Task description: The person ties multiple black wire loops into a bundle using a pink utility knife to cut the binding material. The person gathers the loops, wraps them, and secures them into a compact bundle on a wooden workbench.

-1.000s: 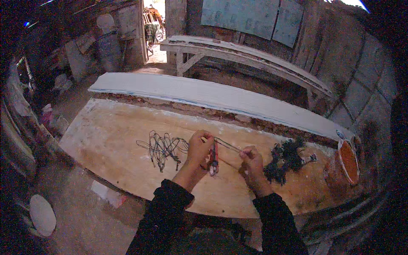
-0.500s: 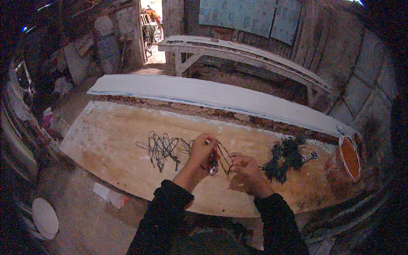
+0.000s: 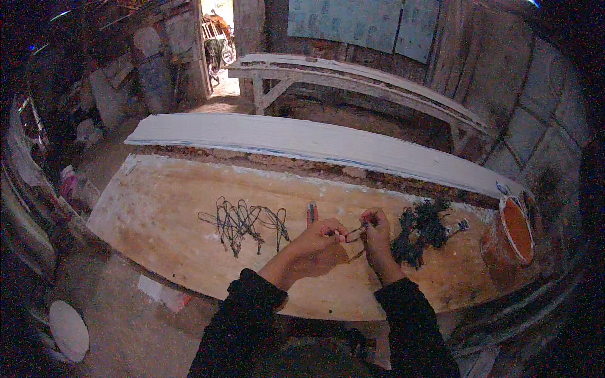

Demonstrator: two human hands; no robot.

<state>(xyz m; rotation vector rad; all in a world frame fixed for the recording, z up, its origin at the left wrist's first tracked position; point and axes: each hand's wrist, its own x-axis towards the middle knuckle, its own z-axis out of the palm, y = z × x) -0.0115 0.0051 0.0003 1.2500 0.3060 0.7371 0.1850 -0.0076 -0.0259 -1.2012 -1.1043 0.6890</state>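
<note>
My left hand (image 3: 313, 247) is closed, pinching one end of a thin dark cord (image 3: 357, 233) over the middle of the wooden board. Facing it, my right hand (image 3: 379, 239) pinches the same cord, and a short loop spans the gap between the fingers. A small red object with a metal tip (image 3: 311, 212), perhaps a lighter, juts out beyond my left hand; whether I grip it or it lies on the board, I cannot tell. Looped cords (image 3: 236, 225) lie spread out left of my hands. To the right is a dark bundle of cords (image 3: 419, 232).
The wooden board (image 3: 170, 189) forms the work surface. Behind it runs a long white slab (image 3: 302, 142). An orange-topped bucket (image 3: 509, 236) stands at the right end. Farther back is a long bench (image 3: 353, 72), and a round white disc (image 3: 69, 331) sits low at the left.
My left hand has moved right and nearer to me, turning over; the red object's metal tip now points away. My right hand has risen slightly, and the cord loop between them is shorter.
</note>
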